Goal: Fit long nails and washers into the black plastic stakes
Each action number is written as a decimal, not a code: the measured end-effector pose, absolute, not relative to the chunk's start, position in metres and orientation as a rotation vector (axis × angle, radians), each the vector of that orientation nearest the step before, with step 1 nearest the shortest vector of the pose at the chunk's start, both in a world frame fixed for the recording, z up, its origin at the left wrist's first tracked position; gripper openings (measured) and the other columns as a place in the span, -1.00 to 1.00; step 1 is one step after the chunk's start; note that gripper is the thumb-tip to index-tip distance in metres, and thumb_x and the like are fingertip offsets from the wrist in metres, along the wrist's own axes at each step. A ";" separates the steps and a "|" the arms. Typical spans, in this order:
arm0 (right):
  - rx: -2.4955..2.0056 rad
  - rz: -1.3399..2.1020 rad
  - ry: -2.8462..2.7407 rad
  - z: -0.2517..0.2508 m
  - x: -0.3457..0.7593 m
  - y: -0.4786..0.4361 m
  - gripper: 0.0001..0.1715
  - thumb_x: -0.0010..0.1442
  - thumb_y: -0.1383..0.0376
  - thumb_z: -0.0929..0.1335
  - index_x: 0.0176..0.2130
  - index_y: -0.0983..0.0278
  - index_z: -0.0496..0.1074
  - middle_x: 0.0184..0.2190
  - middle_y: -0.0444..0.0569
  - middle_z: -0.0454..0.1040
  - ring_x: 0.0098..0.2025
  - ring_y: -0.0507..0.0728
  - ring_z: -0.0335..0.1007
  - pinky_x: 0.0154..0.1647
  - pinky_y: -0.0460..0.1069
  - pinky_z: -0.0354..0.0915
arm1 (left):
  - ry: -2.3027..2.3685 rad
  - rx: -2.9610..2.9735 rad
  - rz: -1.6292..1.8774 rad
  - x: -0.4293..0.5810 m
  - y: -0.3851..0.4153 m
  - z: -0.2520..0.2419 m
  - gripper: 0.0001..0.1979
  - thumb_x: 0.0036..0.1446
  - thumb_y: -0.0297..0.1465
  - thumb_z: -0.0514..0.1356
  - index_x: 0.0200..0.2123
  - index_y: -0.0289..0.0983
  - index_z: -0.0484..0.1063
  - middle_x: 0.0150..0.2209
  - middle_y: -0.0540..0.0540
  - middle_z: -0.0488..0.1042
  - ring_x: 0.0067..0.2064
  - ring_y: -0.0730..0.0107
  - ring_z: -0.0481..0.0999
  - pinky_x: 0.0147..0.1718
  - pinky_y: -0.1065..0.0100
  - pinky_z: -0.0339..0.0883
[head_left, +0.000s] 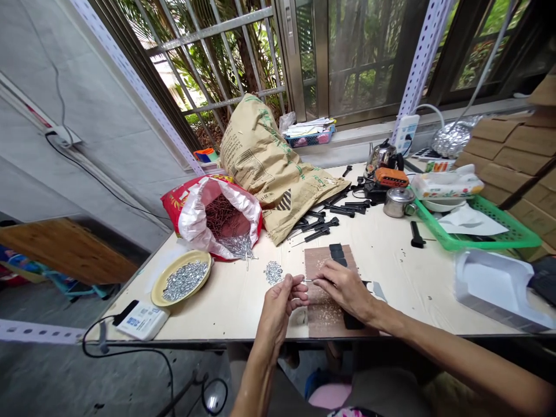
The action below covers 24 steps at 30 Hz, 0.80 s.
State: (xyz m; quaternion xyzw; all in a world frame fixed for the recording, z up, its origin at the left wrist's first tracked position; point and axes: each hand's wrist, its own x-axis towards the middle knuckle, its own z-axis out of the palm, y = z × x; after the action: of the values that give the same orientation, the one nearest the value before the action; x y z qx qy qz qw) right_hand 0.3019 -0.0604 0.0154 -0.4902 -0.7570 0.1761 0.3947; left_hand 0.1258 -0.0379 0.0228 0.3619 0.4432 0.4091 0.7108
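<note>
My left hand [283,298] is curled at the table's front edge, fingertips pinched on something small I cannot make out. My right hand [343,286] rests on a brown board [324,260] and pinches a thin metal pin [307,281] that points toward the left hand. The two hands nearly meet at the pin. A small heap of shiny metal bits [273,271] lies just beyond the left hand. Small black pieces [337,252] sit on the board's far end.
A yellow plate of metal bits [182,279], an open red-white bag of nails [219,219] and a brown paper sack [269,165] stand at the left. Black parts [330,217], a metal cup [398,201], a green tray [482,229] and a white tray [499,286] lie right.
</note>
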 end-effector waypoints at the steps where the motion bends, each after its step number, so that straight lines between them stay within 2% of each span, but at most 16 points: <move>1: -1.253 0.447 -1.918 0.016 0.305 -0.061 -0.86 0.28 0.34 0.25 -0.27 0.26 0.39 -0.36 -0.08 0.32 -0.31 0.05 0.31 -0.27 -0.06 0.26 | 0.994 0.804 0.912 0.127 -0.037 0.022 -0.60 0.03 -0.17 0.23 -0.26 -0.44 0.50 -0.45 -0.13 0.49 -0.49 0.49 0.44 -0.43 0.41 0.40; 5: -1.307 0.397 -1.936 0.013 0.326 -0.059 -0.83 0.30 0.32 0.23 -0.22 0.26 0.40 -0.32 -0.07 0.34 -0.27 0.05 0.31 -0.23 -0.05 0.27 | 1.163 0.988 0.964 0.130 -0.035 0.014 -0.56 0.10 -0.11 0.13 -0.17 -0.36 0.49 -0.40 -0.11 0.48 -0.45 0.44 0.44 -0.43 0.38 0.38; 8: -1.424 0.214 -2.001 0.007 0.358 -0.041 -0.80 0.30 0.29 0.22 -0.21 0.25 0.42 -0.32 -0.05 0.34 -0.24 0.08 0.29 -0.22 -0.04 0.27 | 1.372 1.388 0.976 0.134 -0.038 0.003 -0.58 0.13 -0.14 0.08 -0.10 -0.29 0.47 -0.18 -0.20 0.51 -0.17 0.21 0.49 -0.17 0.19 0.38; 10: -1.490 0.071 -2.076 0.001 0.380 -0.021 -0.76 0.31 0.28 0.21 -0.24 0.27 0.43 -0.34 -0.03 0.34 -0.23 0.10 0.27 -0.24 -0.03 0.27 | 1.425 1.709 0.952 0.141 -0.044 -0.009 -0.60 0.16 -0.20 0.06 -0.01 -0.27 0.42 0.02 -0.22 0.43 0.10 0.10 0.33 0.08 0.05 0.20; 13: -1.504 -0.031 -2.163 -0.007 0.404 0.005 -0.64 0.33 0.26 0.16 -0.34 0.32 0.44 -0.38 -0.01 0.33 -0.24 0.12 0.23 -0.29 -0.03 0.25 | 1.393 2.055 0.844 0.155 -0.054 -0.033 -0.54 0.21 -0.29 0.01 0.16 -0.28 0.24 0.22 -0.20 0.21 0.30 0.10 -0.01 0.21 -0.03 -0.04; 15: -1.480 -0.024 -2.196 -0.015 0.409 0.007 -0.62 0.33 0.26 0.16 -0.39 0.33 0.43 -0.39 -0.03 0.33 -0.25 0.10 0.23 -0.31 -0.05 0.25 | 1.383 2.170 0.769 0.163 -0.060 -0.048 -0.52 0.24 -0.33 -0.03 0.21 -0.29 0.16 0.26 -0.20 0.11 0.32 0.11 -0.09 0.21 -0.06 -0.03; 17: -1.381 0.001 -2.274 -0.024 0.406 -0.005 -0.67 0.32 0.29 0.18 -0.37 0.30 0.43 -0.41 -0.07 0.34 -0.27 0.06 0.23 -0.31 -0.08 0.26 | 1.396 2.241 0.742 0.168 -0.063 -0.059 -0.53 0.25 -0.37 -0.07 0.22 -0.30 0.12 0.27 -0.22 0.09 0.31 0.12 -0.07 0.19 -0.06 0.02; 21: -0.885 0.072 -2.535 -0.032 0.399 -0.035 -0.71 0.30 0.41 0.18 -0.31 0.24 0.43 -0.46 -0.13 0.36 -0.37 0.03 0.23 -0.34 -0.06 0.30 | 1.418 2.336 0.775 0.169 -0.062 -0.067 -0.53 0.26 -0.41 -0.08 0.24 -0.27 0.08 0.27 -0.21 0.10 0.30 0.15 -0.04 0.18 0.00 0.08; 24: -1.111 0.202 -2.252 -0.022 0.404 -0.026 -0.74 0.28 0.35 0.23 -0.38 0.29 0.44 -0.47 -0.14 0.37 -0.38 0.02 0.25 -0.34 -0.07 0.31 | 1.398 2.378 0.809 0.168 -0.060 -0.067 -0.51 0.25 -0.43 -0.06 0.25 -0.23 0.06 0.27 -0.18 0.11 0.30 0.16 -0.03 0.19 0.01 0.08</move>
State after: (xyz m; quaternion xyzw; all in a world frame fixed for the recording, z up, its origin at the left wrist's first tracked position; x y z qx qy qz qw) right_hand 0.4042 -0.0265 -0.0219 -0.4200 -0.8509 0.0764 0.3061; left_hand 0.1682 -0.0602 -0.0672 0.8199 0.4821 0.2788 0.1329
